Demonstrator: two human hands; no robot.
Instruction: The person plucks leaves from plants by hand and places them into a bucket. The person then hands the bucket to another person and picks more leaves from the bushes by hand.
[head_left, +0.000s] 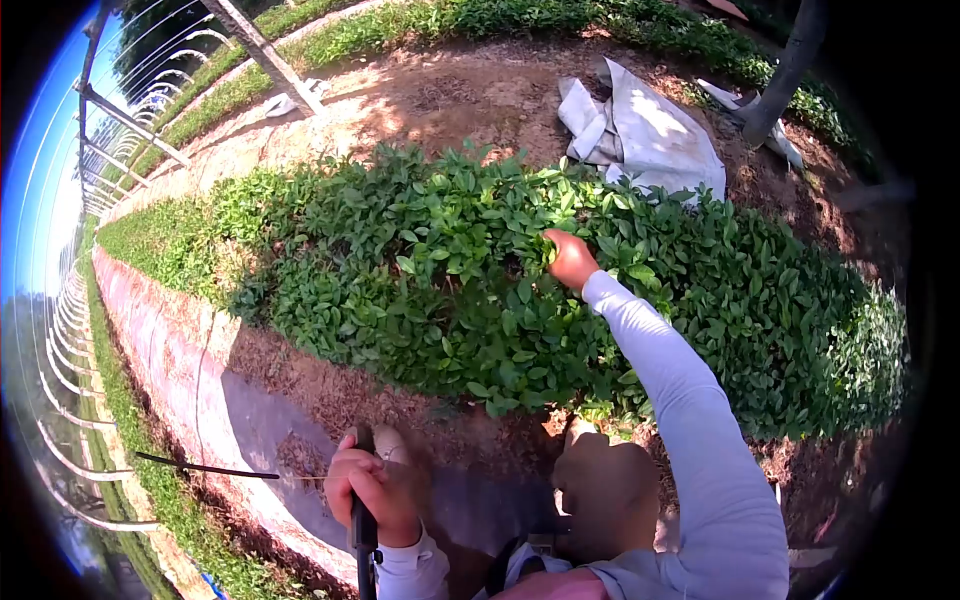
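Observation:
My right hand (572, 262) reaches over a dense row of leafy green plants (430, 270), fingers closed at the leaf tops. A bit of yellow-green leaf (551, 247) shows at its fingertips. Low in the view, my left hand (370, 490) is wrapped around a black handle (364, 530), held upright close to my body. The lower end of the handle runs out of the frame. A thin dark rod (208, 466) extends on the left of this hand.
Crumpled white sheeting (655, 125) lies beyond the row, near a post (790, 75). Bare soil (430, 90) borders the plants. Curved white hoops (75, 420) line the left side, and a slanted pole (262, 52) stands at the upper left. My shoe (392, 446) is below the row.

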